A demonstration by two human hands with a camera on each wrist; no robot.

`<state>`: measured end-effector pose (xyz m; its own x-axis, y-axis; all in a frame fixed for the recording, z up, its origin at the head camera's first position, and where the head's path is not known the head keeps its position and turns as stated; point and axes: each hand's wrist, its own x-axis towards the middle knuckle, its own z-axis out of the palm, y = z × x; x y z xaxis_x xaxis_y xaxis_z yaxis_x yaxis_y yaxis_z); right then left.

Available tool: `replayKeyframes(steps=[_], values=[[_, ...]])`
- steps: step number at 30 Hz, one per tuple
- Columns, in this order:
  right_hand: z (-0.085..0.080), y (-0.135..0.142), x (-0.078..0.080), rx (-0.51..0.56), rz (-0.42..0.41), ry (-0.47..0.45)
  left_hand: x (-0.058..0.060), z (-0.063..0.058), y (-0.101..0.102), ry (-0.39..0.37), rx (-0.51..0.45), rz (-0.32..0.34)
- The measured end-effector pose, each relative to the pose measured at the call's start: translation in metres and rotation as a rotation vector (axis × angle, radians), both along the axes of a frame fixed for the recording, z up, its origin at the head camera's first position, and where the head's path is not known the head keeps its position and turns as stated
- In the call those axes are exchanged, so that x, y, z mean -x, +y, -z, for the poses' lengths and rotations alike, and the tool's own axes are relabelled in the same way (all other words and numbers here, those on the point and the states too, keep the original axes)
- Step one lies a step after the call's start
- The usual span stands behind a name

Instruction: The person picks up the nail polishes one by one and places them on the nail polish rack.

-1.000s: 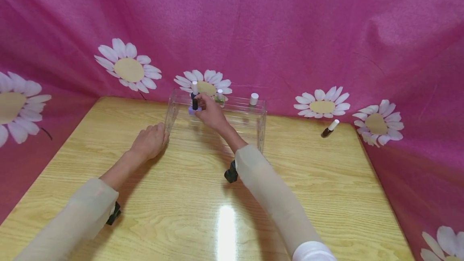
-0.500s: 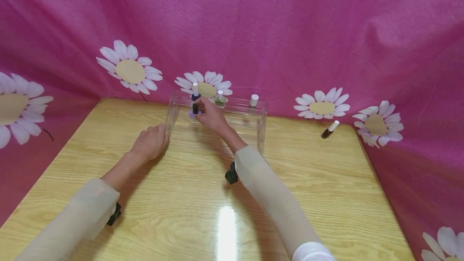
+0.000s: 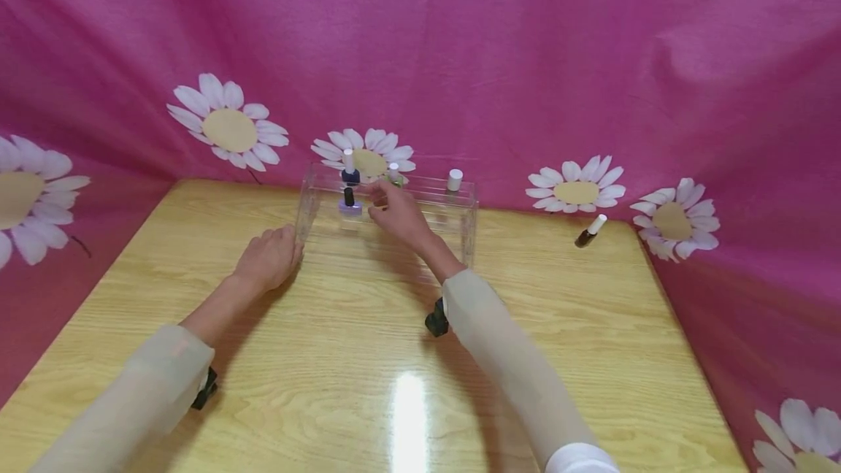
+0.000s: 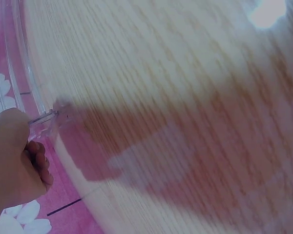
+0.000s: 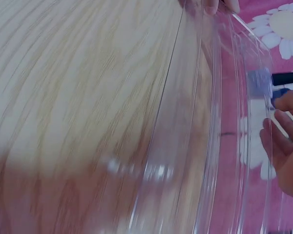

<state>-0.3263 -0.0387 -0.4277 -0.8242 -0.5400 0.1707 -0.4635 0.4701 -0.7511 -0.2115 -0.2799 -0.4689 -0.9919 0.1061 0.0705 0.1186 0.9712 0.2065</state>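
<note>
A clear stepped acrylic rack (image 3: 469,228) stands at the back of the table. My left hand (image 3: 268,260) grips its left side; in the left wrist view the fingers are curled at the rack's corner. A lilac nail polish bottle (image 3: 350,208) with a black cap stands upright on a step at the left. Just right of it is my right hand (image 3: 402,216), its fingers loosely spread and apart from the bottle (image 5: 259,83). Behind, on a higher step, stands a dark blue nail polish bottle (image 3: 351,177) with a white cap.
On the upper step are a green polish bottle (image 3: 396,177), partly hidden by my right hand, and a white-capped bottle (image 3: 455,180). A dark polish bottle (image 3: 587,236) with a white cap stands on the table at the right. A pink flowered cloth (image 3: 460,57) hangs behind.
My right hand has let go of the lilac polish bottle, which now stands on the step, and has moved a little to the right. My left hand keeps its place on the rack.
</note>
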Motion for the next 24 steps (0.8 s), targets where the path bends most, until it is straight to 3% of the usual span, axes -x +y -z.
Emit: replayKeyframes(steps=[9, 18, 24], values=[[-0.008, 0.039, 0.004, 0.132, 0.065, 0.145, -0.001, -0.002, 0.001, -0.006, 0.004, -0.002], [-0.023, 0.086, 0.001, 0.257, 0.231, 0.205, 0.000, -0.001, 0.002, -0.022, -0.010, 0.006], [-0.023, 0.117, 0.002, 0.313, 0.300, 0.211, -0.001, -0.002, 0.003, -0.015, -0.027, 0.003]])
